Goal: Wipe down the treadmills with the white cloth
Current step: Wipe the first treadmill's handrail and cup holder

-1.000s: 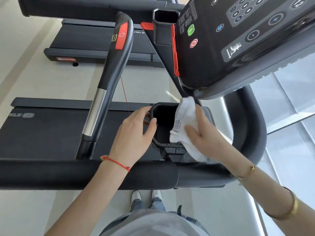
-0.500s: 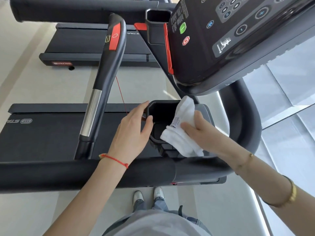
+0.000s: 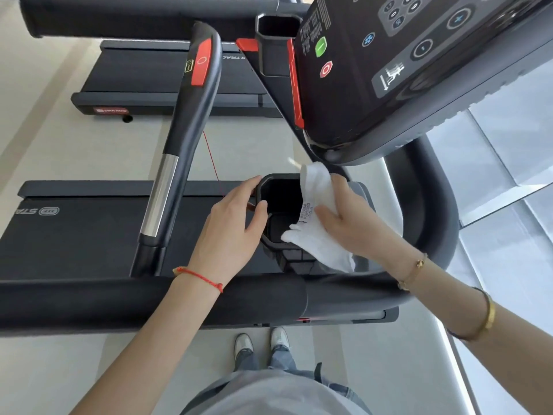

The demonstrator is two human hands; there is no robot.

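The white cloth (image 3: 318,244) is bunched under my right hand (image 3: 356,226), which holds it against the right rim of the black cup holder (image 3: 279,199) just below the treadmill console (image 3: 404,70). Part of the cloth sticks up above my fingers, and a printed label on it faces the holder's opening. My left hand (image 3: 232,229) grips the holder's left rim, thumb on the inner edge and fingers along the outside. The holder's right side is hidden by the cloth and hand.
A curved black handlebar (image 3: 185,130) with a red patch rises left of the holder. A thick padded front bar (image 3: 119,301) crosses under my forearms. The belt (image 3: 74,235) lies at left, a second treadmill (image 3: 155,76) beyond, a glass wall (image 3: 508,181) at right.
My right hand has rubbed the cloth along the holder's right rim, and the cloth's lower end has swung left towards the opening. My left hand stays on the left rim.
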